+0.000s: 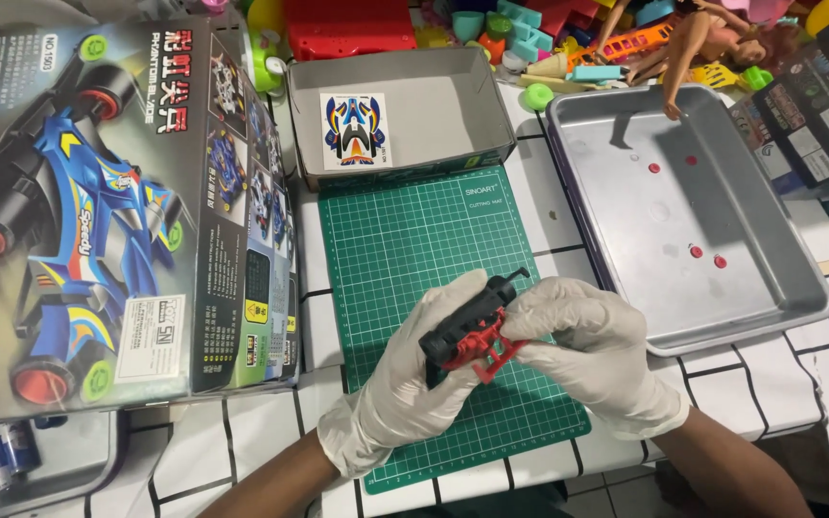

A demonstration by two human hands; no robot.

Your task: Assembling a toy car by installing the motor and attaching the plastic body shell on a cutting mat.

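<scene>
Both my hands wear white gloves and meet over the near part of a green cutting mat. Between them is a small toy car chassis, black with a red frame piece on its underside. My left hand grips the black body from the left. On the right side, my right hand pinches the red piece with its fingertips. The chassis is lifted a little off the mat and tilted.
A large toy car box lies at the left. An open grey box lid holding a sticker sheet sits behind the mat. A metal tray with small red parts is at right. Toys are piled along the back.
</scene>
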